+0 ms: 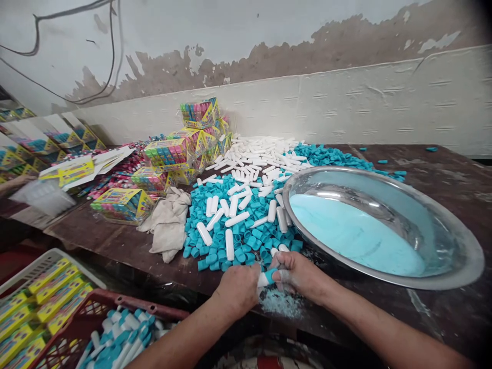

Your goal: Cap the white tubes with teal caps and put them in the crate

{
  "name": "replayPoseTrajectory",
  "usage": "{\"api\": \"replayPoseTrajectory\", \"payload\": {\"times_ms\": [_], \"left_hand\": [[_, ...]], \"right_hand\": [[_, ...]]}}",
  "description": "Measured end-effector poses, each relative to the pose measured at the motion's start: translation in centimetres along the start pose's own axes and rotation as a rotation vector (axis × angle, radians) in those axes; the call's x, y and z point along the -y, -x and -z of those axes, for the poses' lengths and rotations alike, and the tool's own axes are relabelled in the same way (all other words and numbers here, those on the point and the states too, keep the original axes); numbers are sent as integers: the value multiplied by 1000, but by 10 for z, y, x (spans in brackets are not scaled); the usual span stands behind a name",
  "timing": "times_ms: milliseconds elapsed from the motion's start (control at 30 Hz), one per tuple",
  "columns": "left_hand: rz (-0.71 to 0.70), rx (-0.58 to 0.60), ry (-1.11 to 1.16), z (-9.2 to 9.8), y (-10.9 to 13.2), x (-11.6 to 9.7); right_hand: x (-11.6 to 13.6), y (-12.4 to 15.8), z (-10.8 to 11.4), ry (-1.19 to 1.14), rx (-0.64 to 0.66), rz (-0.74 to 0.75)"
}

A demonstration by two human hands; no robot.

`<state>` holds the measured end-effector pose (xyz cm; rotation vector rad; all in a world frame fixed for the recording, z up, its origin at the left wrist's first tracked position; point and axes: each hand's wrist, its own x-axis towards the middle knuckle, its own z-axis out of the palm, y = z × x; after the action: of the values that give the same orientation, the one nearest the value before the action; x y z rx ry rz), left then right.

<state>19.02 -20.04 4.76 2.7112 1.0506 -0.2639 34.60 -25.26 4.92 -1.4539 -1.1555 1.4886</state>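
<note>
Close to the table's near edge, my left hand (239,288) is closed around a white plastic tube (263,280). A blue cap (271,275) sits at the tube's end, pinched by my right hand (298,274), whose fingers look dusted with powder. Just beyond both hands lies a heap of blue caps (246,245) with loose white tubes (229,244) on top. Spilled pale blue powder (282,302) covers the tabletop below my right hand. A wide steel bowl (467,256) to the right holds light blue powder (346,225).
A crumpled cloth (168,220) and packed boxes of colourful tubes (123,205) stand left of the heap. More white tubes (265,148) lie behind. Below left are a red crate (126,301) of capped tubes and a white crate (73,259) of yellow boxes. Another person's hand (17,183) shows far left.
</note>
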Motion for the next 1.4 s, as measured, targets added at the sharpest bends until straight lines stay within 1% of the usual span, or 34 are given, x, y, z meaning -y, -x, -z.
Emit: {"api": "replayPoseTrajectory", "payload": {"times_ms": [67,167,233,300,367,400,467,500,567,633,700,733,800,900,1000,1100,1167,1267,1333,1400], "left_hand": [[24,-16,-16,2,-4,-1],[66,-40,-24,2,-7,-1],[82,-48,-24,1,-9,-1],[87,-58,-17,2,-9,-1],[94,-76,-4,3,-9,1],[101,-86,4,4,-9,3],[126,-102,20,6,-7,13],[147,-116,37,6,-5,19],[202,-162,93,4,0,34],[240,-208,183,1,7,47],[226,-229,308,0,14,52],[196,-230,387,0,17,52],[113,-231,557,2,22,46],[37,-224,713,5,25,31],[10,-188,789,7,22,19],[-50,-145,940,7,16,10],[-88,-131,1062,7,11,7],[-131,-112,1163,8,5,6],[-121,-116,1097,8,3,6],[-76,-151,905,9,3,8]], "right_hand": [[-4,-6,-4,2,-61,0],[-12,-13,-11,23,-144,42],[-15,-16,-15,35,-164,46],[-11,-17,-15,53,-169,52],[-1,-16,-12,71,-149,87],[6,-15,-9,83,-116,105],[18,-10,-1,123,-30,118],[22,-7,2,172,-13,123],[23,-1,8,382,-49,167],[15,3,9,713,-80,226],[4,5,4,1048,-49,250],[0,5,1,1176,-27,254],[-6,4,-7,1346,-8,268],[-5,5,-14,1423,-26,310],[1,10,-14,1381,-75,373],[7,17,-10,1278,-127,448],[8,19,-7,1128,-152,475],[8,21,-1,755,-160,428],[9,22,5,518,-151,375],[10,25,11,313,-132,323]]}}
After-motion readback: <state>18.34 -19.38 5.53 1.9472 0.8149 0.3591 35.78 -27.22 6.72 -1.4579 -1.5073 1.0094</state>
